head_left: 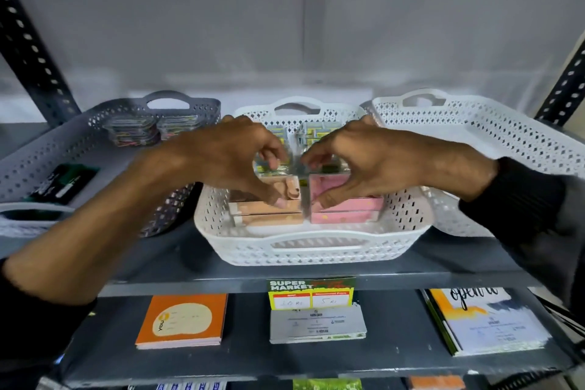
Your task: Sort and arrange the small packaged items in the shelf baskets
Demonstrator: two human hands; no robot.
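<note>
A white perforated basket (311, 248) stands in the middle of the shelf. Inside it, tan packets (266, 215) are stacked at the front left and pink packets (348, 214) at the front right, with yellow-green packets (311, 131) behind them. My left hand (228, 158) reaches over the tan stack, thumb and fingers pinched on the top tan packet. My right hand (370, 161) mirrors it over the pink stack, thumb on the front of the top pink packet and fingers on its back edge. Both hands hide the middle of the basket.
A grey basket (95, 136) on the left holds stacked clear-wrapped packets (142, 130) and a dark green packet (63, 184). A white basket (493, 149) stands on the right. The shelf below carries an orange notebook (183, 320), card stacks, and a price tag (311, 293).
</note>
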